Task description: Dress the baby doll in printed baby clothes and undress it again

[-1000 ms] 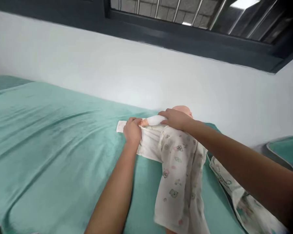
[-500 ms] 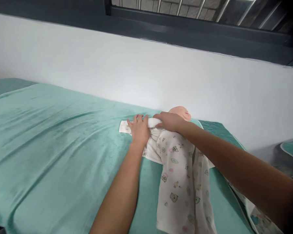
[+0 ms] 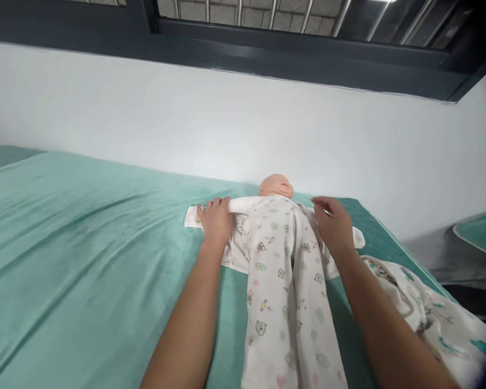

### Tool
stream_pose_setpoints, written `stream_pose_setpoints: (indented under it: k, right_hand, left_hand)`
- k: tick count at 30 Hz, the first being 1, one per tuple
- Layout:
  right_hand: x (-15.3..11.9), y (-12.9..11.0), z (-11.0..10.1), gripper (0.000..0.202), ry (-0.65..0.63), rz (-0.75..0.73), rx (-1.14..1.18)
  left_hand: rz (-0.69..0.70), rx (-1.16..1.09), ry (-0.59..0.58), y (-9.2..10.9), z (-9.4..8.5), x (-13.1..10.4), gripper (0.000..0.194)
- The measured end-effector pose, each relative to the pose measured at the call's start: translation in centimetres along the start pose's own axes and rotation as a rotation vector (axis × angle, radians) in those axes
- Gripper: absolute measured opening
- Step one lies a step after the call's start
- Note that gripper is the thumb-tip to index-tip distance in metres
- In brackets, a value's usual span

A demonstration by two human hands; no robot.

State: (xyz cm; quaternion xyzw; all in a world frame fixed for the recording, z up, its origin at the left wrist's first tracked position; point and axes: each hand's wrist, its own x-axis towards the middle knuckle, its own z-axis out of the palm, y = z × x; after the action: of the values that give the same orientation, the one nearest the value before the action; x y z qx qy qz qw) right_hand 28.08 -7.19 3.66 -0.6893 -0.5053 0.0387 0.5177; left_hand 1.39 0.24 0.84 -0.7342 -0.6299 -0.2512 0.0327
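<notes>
The doll point(image 3: 275, 185) lies between my hands, its long axis running away from me, with its head at the far end close to the white wall point(image 3: 154, 119) and the printed garment point(image 3: 263, 270) over its body and legs stretching towards me until it leaves the bottom of the view. My left hand point(image 3: 217, 220) is out to the left, resting over the white sleeve point(image 3: 245, 205) that reaches sideways from the doll's shoulder, almost square to the body; its fingers bend over the far edge, but I cannot tell whether they are closed on the cloth or only lying over it. My right hand point(image 3: 335, 222) is on the other side, just beside the upper body, half curled with a narrow gap between thumb and forefinger and nothing seen held in it (whether it brushes the garment's edge, I can't make out). Of the two, my left is the one plainly in contact; neither is over the middle of the body. Past my right wrist a white cuff point(image 3: 358, 237) pokes out, and nearer me on that side a patterned cloth point(image 3: 415, 308) lies bunched on the green sheet point(image 3: 105, 270). I can read no brand, label or lettering: the garment carries only little bear faces and green and pink shapes.
</notes>
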Motion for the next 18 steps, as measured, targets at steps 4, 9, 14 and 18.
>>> stream_pose_setpoints:
  k: [4, 9, 14, 18]
  right_hand:
    - [-1.8, 5.2, 0.7, 0.042, -0.069, -0.08, -0.101]
    - [-2.0, 5.7, 1.6, 0.047, -0.152, -0.294, -0.282]
    - [-0.4, 6.6, 0.4, 0.046, -0.045, -0.018, -0.423]
    - [0.2, 7.5, -0.3, 0.047, -0.016, 0.159, -0.423]
  left_hand:
    - [-0.037, 0.035, 0.029, -0.4, -0.1, 0.1, 0.042]
    - [-0.009, 0.064, -0.013, -0.4, 0.1, 0.3, 0.042]
    - [-0.035, 0.073, -0.036, 0.0, -0.3, -0.4, 0.049]
    - [0.056, -0.084, 0.086, 2.0, -2.2, -1.2, 0.041]
